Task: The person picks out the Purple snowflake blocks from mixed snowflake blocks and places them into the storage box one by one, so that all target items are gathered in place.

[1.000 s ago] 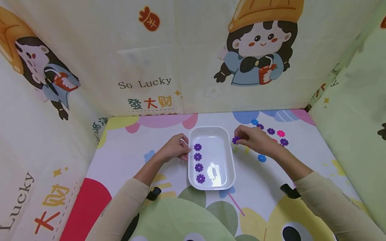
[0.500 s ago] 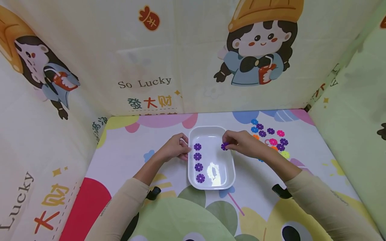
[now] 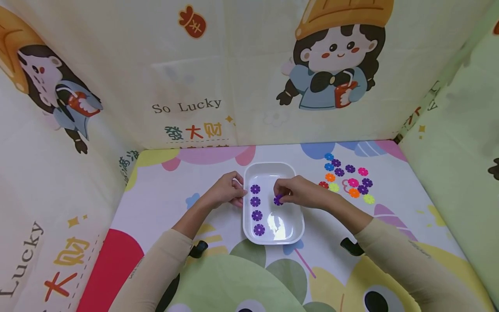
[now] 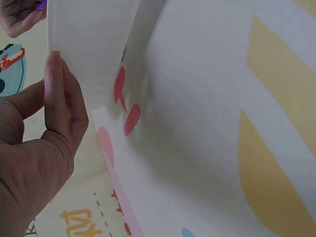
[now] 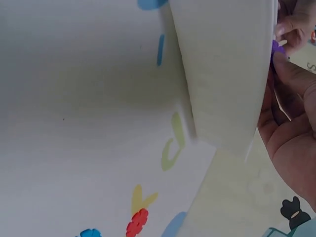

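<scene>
My right hand (image 3: 298, 192) pinches a purple snowflake disc (image 3: 278, 200) between thumb and fingertips, inside the white tray (image 3: 269, 242) and above its floor. In the right wrist view the purple edge of that disc (image 5: 277, 48) shows at the tray's rim. Along the tray's left side several purple discs (image 3: 255, 201) lie flat in a column. My left hand (image 3: 228, 190) holds the tray's left rim, thumb at the edge; the left wrist view shows fingers (image 4: 55, 91) against the tray's outer wall (image 4: 89, 49).
Right of the tray, loose discs lie scattered on the patterned cloth: purple (image 3: 350, 169), blue (image 3: 329, 157), pink (image 3: 363, 171), orange (image 3: 354, 193), yellow (image 3: 368, 199) and red (image 3: 323, 185). A printed cloth wall (image 3: 249, 86) stands behind the table.
My right hand has carried the purple disc leftward from beside the tray, over its right rim and into it. The left hand and the tray have stayed put.
</scene>
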Demonstrator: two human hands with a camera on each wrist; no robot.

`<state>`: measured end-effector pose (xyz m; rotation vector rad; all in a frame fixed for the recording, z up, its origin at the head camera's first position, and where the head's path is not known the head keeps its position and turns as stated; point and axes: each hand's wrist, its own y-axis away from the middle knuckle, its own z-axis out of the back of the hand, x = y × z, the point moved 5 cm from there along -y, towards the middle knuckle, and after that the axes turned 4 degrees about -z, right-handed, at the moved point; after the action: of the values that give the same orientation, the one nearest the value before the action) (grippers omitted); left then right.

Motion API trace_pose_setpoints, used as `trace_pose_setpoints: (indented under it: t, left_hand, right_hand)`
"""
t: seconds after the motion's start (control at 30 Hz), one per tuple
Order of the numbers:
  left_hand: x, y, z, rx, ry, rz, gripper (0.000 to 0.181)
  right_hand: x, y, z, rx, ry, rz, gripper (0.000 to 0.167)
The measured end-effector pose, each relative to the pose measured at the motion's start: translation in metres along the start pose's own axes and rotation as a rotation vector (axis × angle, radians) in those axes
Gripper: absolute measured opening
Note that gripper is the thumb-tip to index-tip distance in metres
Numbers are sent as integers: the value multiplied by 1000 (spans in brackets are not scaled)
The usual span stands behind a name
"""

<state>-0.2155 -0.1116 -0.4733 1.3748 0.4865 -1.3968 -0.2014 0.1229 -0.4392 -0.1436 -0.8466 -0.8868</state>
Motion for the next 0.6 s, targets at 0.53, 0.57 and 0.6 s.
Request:
trace_pose_setpoints:
  t: [0.53,0.57,0.6]
  left_hand:
    - [1,-1,0,-13,-18,10,32]
    - [1,-1,0,-14,-21,10,32]
    - [1,-1,0,-16,-20,10,32]
  right_hand:
    - [3,-18,-28,172,0,27,15]
    - [4,-19,-30,184,12,22,16]
    - [4,-20,-31,196,22,17,16]
